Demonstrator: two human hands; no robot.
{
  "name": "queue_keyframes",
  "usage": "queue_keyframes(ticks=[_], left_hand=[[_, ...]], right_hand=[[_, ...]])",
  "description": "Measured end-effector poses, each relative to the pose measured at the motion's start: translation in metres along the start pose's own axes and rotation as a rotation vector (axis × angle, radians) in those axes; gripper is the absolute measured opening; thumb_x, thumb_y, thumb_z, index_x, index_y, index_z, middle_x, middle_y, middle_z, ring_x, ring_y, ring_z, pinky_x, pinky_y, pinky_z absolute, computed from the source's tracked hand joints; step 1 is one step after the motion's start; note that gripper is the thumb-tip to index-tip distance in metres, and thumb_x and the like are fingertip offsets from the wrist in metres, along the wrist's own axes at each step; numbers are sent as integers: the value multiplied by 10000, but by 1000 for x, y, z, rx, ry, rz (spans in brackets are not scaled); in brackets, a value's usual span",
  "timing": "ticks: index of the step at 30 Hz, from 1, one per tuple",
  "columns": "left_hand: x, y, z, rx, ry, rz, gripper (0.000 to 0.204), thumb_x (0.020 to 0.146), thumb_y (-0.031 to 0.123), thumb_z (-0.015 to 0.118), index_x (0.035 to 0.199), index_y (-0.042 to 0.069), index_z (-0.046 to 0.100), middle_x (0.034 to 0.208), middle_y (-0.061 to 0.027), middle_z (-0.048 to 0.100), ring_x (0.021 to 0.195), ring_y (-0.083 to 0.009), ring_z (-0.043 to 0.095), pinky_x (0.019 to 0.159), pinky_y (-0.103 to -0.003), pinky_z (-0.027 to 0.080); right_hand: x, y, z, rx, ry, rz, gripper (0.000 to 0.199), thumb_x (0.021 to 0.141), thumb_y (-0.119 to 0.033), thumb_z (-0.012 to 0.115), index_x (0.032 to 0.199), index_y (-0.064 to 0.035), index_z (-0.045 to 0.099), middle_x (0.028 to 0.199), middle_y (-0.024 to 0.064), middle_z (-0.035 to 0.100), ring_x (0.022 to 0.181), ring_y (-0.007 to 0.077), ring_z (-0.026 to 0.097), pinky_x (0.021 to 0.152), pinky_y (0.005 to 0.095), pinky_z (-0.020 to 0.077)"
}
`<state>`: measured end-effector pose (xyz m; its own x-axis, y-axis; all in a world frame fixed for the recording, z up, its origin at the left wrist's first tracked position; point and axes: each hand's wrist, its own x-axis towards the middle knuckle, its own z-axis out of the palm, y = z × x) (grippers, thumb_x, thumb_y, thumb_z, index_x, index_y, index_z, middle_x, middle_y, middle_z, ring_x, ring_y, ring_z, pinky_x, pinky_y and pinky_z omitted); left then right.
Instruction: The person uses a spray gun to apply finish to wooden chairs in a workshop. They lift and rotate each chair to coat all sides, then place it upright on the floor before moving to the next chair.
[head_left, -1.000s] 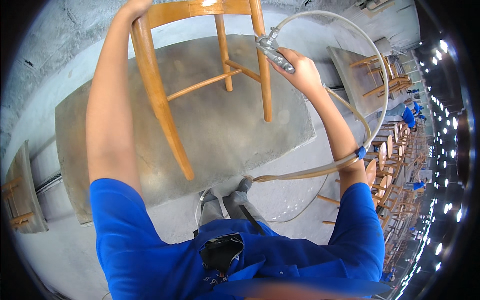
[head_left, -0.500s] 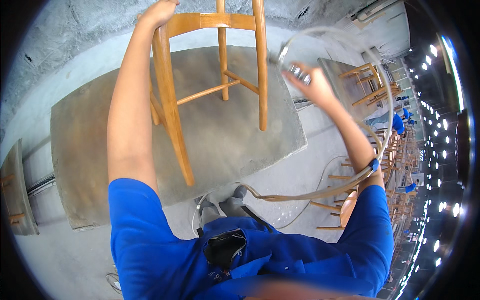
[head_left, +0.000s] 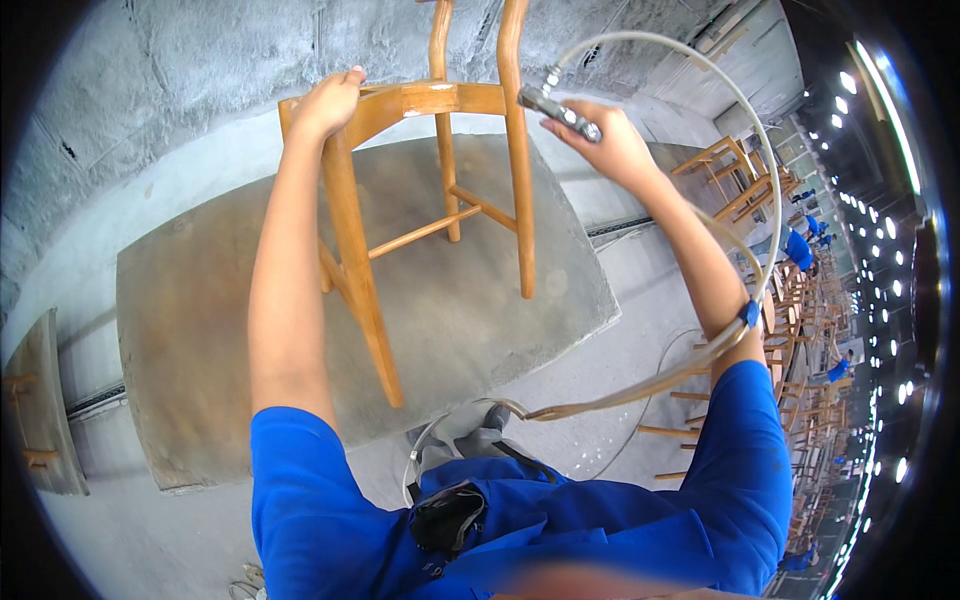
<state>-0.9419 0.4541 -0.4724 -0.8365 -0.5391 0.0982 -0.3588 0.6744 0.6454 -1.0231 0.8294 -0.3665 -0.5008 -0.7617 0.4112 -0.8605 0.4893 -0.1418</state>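
A wooden chair frame [head_left: 428, 102] with a honey-brown finish is in front of me, its legs over a grey-brown board [head_left: 230, 330]. My left hand [head_left: 332, 102] is closed round the frame's left corner. In my right hand [head_left: 612, 150], to the right of the chair, is a small metal spray gun [head_left: 562, 112], its front end close to the chair's right rear post. A clear hose [head_left: 700, 62] rises from the gun, loops to the right and runs back along my right arm, where a blue tie [head_left: 750, 312] holds it near the elbow.
Another board with wooden parts [head_left: 45, 420] is at the far left. At right, wooden chairs [head_left: 735, 175] sit on a further board, with many more chairs and several people in blue behind. A rough grey wall [head_left: 220, 70] stands beyond; a thin hose [head_left: 640, 420] trails over the floor.
The chair and board appear lower in view. My right hand has turned the spray gun and brought it closer to the chair's right rear post; my left hand still grips the frame.
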Motion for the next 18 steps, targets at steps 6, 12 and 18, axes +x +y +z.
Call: queue_keyframes(ticks=[6,12,18], left_hand=[[76,-36,-6,95,-205,102,646,1029,488,304,1298,-32,578,1392,-241,534,1332,-413,467,1135,-465,317],[106,-59,-22,182,-232,72,578,1036,424,374,1200,-48,663,1259,-187,653,1164,-293,596,1057,-379,390],[79,-58,-36,98,-287,-5,563,1039,419,354,1317,-4,600,1352,-211,586,1267,-285,540,1113,-356,341]], right_hand=[[-122,-7,-10,206,-66,157,476,861,-331,755,1135,49,672,1039,230,699,928,336,705,818,375,531],[-291,-14,-18,251,-328,508,465,842,-363,758,1101,16,686,1033,223,699,924,382,690,804,400,551],[-404,-29,-21,206,-394,645,425,872,-437,697,1021,-39,689,899,192,695,838,390,674,726,446,548]])
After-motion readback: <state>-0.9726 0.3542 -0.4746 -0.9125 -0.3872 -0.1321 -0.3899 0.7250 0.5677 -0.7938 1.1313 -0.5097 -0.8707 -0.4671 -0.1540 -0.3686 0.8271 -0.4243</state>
